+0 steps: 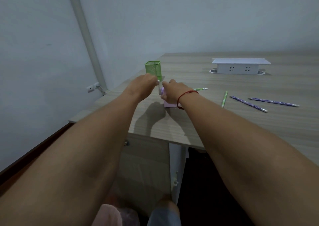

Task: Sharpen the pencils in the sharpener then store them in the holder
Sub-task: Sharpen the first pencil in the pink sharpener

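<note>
Nearest to us, both forearms cross the front edge of the wooden surface (189,127), whose left corner is cut on a slant. Our right hand (172,91), a red string (187,94) at its wrist, sits on the pink sharpener (168,104), its fingers (166,84) curled over the top and clamped on it. The sharpener stands close to the slanted left edge, with little wood on that side.

Our left hand (144,85) hangs just left of the right fingers. Its fingers bunch toward a small pale tip (158,81) rising between the two hands. The back of the hand hides them, so we cannot tell whether they grip it.

Just beyond the left fingers stands the green mesh holder (153,69), upright at the surface's far-left corner.

Right of the right fingers lie a green pencil (200,89), a second green pencil (224,99), a purple pencil (248,103) and a farther purple pencil (273,102), all apart, with bare wood running toward the front edge. Farther right and beyond stands a white socket box (240,67).
</note>
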Tool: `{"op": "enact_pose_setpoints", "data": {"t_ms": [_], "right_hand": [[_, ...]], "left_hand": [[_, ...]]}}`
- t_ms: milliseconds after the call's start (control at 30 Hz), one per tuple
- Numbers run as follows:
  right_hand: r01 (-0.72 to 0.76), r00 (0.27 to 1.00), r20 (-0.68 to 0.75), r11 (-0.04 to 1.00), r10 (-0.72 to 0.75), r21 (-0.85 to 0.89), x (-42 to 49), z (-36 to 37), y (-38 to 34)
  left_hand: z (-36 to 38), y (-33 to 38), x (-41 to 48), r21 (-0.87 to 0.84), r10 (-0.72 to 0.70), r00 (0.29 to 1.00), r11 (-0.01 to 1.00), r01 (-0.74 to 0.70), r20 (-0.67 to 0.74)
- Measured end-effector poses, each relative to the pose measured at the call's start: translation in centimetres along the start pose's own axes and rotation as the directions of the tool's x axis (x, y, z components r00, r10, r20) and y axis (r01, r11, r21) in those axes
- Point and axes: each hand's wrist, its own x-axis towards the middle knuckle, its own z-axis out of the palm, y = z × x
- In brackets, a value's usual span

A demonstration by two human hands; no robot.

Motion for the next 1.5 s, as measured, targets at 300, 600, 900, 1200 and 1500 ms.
{"op": "enact_pose_setpoints", "data": {"t_ms": [300,600,900,1200,1500], "right_hand": [[0.014,1.000,0.002,0.999,-0.014,-0.029,0.0,-0.5,-0.3],[0.031,1.000,-0.004,0.999,-0.031,-0.021,-0.2,-0.4,-0.3],[0.055,0.998,-0.033,0.998,-0.055,0.002,0.2,0.3,0.1],[0.074,0.995,-0.073,0.997,-0.072,0.025,0.8,0.8,0.3],[0.012,1.000,-0.026,0.999,-0.011,0.039,1.0,0.2,0.0]], "left_hand": [[0.0,2.1,-3.0,-0.021,-0.013,0.999,1.000,0.014,0.049],[1.7,2.2,-3.5,-0.108,-0.093,0.977,0.988,0.115,0.192],[4.9,1.8,-2.6,-0.067,-0.150,0.943,0.982,0.177,0.296],[5.1,-0.7,0.3,-0.004,-0.039,0.953,0.999,0.042,0.302],[2.4,-2.2,2.3,0.061,0.112,0.993,0.992,-0.115,0.049]]}}
